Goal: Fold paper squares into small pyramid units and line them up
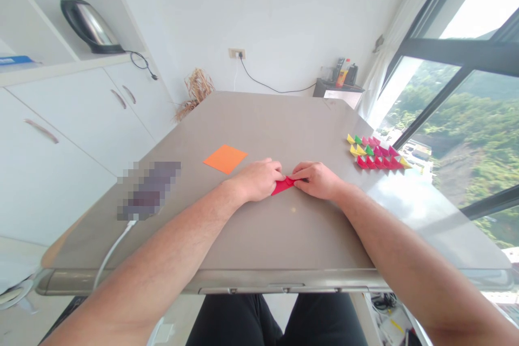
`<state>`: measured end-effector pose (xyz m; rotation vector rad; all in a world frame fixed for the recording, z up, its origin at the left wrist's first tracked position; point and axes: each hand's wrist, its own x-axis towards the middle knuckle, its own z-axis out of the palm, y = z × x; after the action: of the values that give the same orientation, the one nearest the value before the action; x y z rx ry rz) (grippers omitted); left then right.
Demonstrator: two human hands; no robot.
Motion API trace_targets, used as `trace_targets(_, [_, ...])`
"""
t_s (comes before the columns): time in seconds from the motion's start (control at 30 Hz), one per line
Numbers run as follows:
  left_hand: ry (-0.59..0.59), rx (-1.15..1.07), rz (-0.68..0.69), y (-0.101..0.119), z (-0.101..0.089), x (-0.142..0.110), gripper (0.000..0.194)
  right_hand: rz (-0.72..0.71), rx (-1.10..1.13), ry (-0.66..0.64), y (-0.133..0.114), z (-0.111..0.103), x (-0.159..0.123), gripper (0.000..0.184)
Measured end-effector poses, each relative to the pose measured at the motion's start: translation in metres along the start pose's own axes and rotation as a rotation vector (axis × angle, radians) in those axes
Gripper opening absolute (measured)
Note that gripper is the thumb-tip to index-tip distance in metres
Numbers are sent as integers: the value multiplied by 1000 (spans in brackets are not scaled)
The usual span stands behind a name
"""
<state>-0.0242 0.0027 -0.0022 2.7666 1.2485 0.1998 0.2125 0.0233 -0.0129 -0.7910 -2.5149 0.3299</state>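
A narrow piece of folded red paper (283, 186) lies slantwise on the grey-brown tabletop (275, 124), near its front middle and between the two hands. The left hand (261, 179) has its fingers curled in and grips the upper left part between thumb and fingertips; the right hand (318, 179), closed likewise, pinches the right end, though its exact hold is partly hidden. If the two pull unevenly, the paper could twist or tear, and pressing down before the edges meet would likely leave a skewed crease. Just beyond the left wrist lies a flat orange paper square (225, 159), loose enough, I judge, for a brush of the forearm to shift it. Well to the right, three rows of small boat-like paper pieces (377, 162) in red, yellow, green and pink stand close together; a wide swing of the right arm might knock them askew. Far left, a white cable (111, 251) runs from a blurred-out object (148, 192) over the table's edge, where the left forearm could snag it.
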Motion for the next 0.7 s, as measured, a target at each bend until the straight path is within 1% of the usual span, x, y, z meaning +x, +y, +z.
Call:
trace_targets(0.1, [16, 1, 36, -1, 2, 2, 43, -28, -57, -34, 0, -4, 0, 41])
trace_targets(0.2, [11, -15, 29, 0, 3, 2, 42, -29, -73, -83, 2, -9, 0, 49])
trace_targets(0.3, [9, -15, 7, 1, 2, 2, 45, -3, -64, -119, 4, -13, -1, 50])
trace_targets(0.4, [0, -8, -1, 2, 0, 2, 43, 28, -54, -135, 4, -18, -1, 51])
trace_targets(0.57, [-12, -30, -18, 4, -2, 2, 45, 93, -38, -164, 7, -25, -2, 48])
trace_targets(0.63, [-10, -39, -7, 4, -1, 2, 43, 127, -34, -161, 10, -26, -4, 46])
trace_targets(0.7, [4, -48, 8, 4, 0, 1, 41, 154, -30, -124, 12, -23, -7, 44])
